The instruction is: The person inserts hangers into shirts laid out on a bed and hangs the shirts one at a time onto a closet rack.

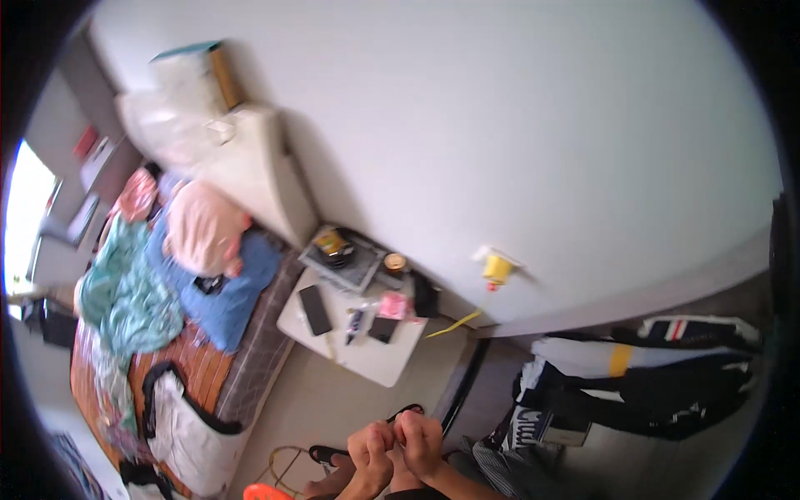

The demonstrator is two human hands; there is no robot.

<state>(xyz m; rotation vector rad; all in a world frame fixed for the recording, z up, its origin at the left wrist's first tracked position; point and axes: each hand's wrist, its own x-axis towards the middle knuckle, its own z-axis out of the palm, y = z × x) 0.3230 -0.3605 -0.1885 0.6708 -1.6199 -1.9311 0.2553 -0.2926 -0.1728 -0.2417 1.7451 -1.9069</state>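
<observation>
My left hand (pixel 370 451) and my right hand (pixel 420 440) are side by side at the bottom centre, their curled fingers close together. Whether they pinch something small between them cannot be made out. Beneath them show my bare legs and a black sandal (pixel 325 454). Beyond the hands is a small white table (pixel 375 367) with a dark smartphone (pixel 315 310), a pink packet (pixel 394 305), a small tube-like item (pixel 355 326), a dark flat object (pixel 382 329) and a grey tray (pixel 355 278) bearing a dark jar.
On the left, a bed holds a blue cloth (pixel 234 312), a teal blanket (pixel 128 287) and a pink plush or pillow (pixel 206 228). Clothes (pixel 662 381) hang on the right. A yellow charger (pixel 497 270) is plugged into the wall. An orange object (pixel 265 492) lies at the bottom edge.
</observation>
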